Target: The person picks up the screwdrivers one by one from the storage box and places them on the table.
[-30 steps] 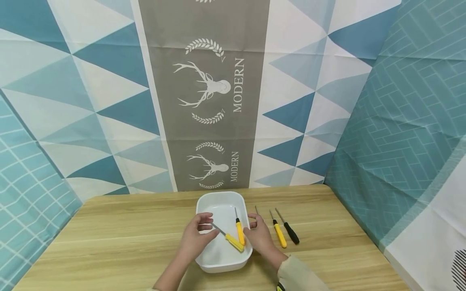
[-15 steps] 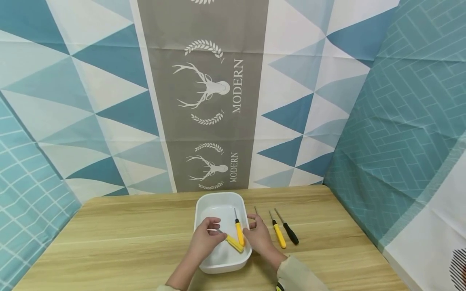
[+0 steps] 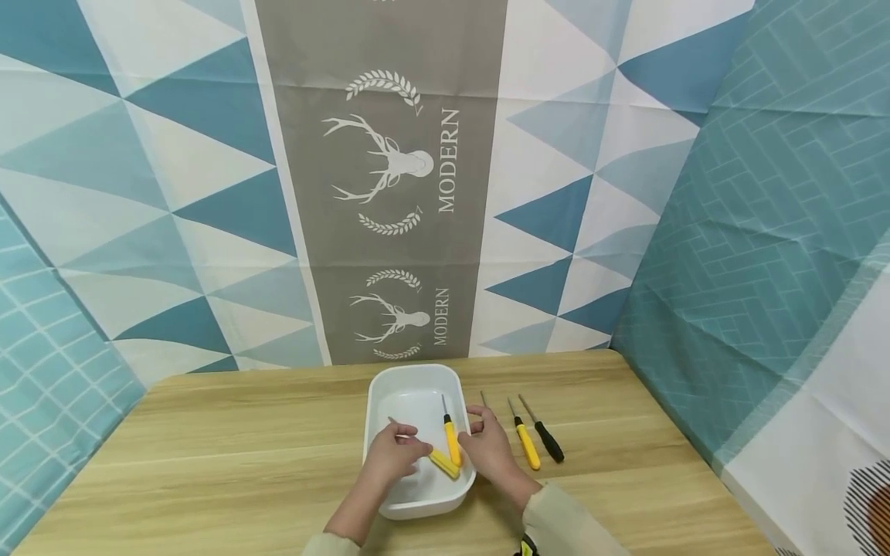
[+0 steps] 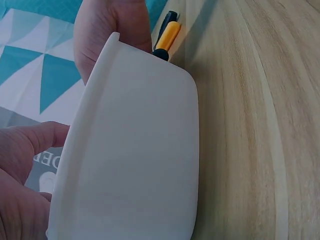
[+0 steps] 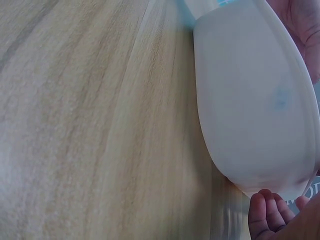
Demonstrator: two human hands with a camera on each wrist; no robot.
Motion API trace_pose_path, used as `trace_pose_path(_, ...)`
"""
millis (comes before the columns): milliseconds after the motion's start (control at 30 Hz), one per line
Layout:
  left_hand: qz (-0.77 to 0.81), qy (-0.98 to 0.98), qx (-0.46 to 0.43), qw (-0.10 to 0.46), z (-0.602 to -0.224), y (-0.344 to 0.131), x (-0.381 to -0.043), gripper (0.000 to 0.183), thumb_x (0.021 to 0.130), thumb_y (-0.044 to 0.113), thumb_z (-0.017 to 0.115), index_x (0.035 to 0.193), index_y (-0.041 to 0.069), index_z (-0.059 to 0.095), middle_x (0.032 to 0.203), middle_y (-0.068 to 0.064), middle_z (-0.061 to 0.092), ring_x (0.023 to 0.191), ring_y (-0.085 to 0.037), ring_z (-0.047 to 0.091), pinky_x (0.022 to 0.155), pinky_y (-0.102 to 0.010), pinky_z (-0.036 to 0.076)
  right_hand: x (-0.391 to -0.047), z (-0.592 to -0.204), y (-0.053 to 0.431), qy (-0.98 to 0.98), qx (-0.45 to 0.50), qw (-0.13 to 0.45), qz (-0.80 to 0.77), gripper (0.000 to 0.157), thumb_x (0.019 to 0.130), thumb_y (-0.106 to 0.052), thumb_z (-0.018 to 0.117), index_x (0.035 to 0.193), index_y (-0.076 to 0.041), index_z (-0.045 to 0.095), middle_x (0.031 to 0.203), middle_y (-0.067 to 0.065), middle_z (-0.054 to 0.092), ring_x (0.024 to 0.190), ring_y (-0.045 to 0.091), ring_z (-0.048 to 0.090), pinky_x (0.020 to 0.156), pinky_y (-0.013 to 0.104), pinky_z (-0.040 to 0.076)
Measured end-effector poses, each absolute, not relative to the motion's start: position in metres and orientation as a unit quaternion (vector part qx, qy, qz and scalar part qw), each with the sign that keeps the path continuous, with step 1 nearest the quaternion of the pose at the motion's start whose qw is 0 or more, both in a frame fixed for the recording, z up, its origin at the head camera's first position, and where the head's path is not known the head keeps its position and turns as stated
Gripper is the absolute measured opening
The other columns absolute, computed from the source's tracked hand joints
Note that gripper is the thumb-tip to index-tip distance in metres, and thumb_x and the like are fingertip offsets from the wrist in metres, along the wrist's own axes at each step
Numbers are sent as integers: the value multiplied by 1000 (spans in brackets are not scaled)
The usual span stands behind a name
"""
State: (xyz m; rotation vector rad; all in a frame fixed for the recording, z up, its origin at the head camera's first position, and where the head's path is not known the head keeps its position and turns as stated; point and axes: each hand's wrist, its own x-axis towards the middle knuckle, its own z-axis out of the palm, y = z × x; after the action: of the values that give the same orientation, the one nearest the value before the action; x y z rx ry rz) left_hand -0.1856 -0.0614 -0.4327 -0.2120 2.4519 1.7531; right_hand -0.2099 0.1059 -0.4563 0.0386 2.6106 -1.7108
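Observation:
A white rectangular tray (image 3: 410,403) stands on the wooden table, with two yellow-handled screwdrivers inside. My left hand (image 3: 389,457) is over the tray's left part, pinching the slanted screwdriver (image 3: 443,463) between thumb and fingers near where shaft meets handle. Its thin tip shows past the fingers; the grip itself is partly hidden. The other screwdriver (image 3: 452,440), with a black collar, lies near the right wall. My right hand (image 3: 492,454) holds that side's rim, thumb inside and fingers outside. In the left wrist view, the tray's side wall (image 4: 135,135) hides the contents.
Right of the tray lie a yellow screwdriver (image 3: 527,444) and a black screwdriver (image 3: 549,442). The shaft (image 3: 484,398) of another tool shows beyond my right hand, its rest hidden. Patterned cloth (image 3: 389,232) hangs behind the table (image 3: 264,440).
My left hand has moved right over the tray, and its thumb and fingers have closed on the slanted screwdriver. The right hand stays at the rim. The view has shifted slightly.

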Motion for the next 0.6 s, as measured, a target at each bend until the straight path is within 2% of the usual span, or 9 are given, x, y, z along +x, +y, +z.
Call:
trace_pose_path(367,565,806,-143,103,-436,-57,-196,44,80,18,69,113,-6,53,97,-16,61,79,-21,62,65,-30,57,-214,-456,103,836,29,13,-548,50,85,-9,59,133,-6,43,98,13,56,79,18,57,63,28,54)
trace_pose_path(600,548,810,-172,118,-438,-53,-200,39,79,19,69,106,-3,53,88,-13,60,72,-20,60,59,-27,53,-210,-454,103,838,29,17,-545,49,86,-8,58,133,-6,43,99,13,55,79,18,56,62,28,53)
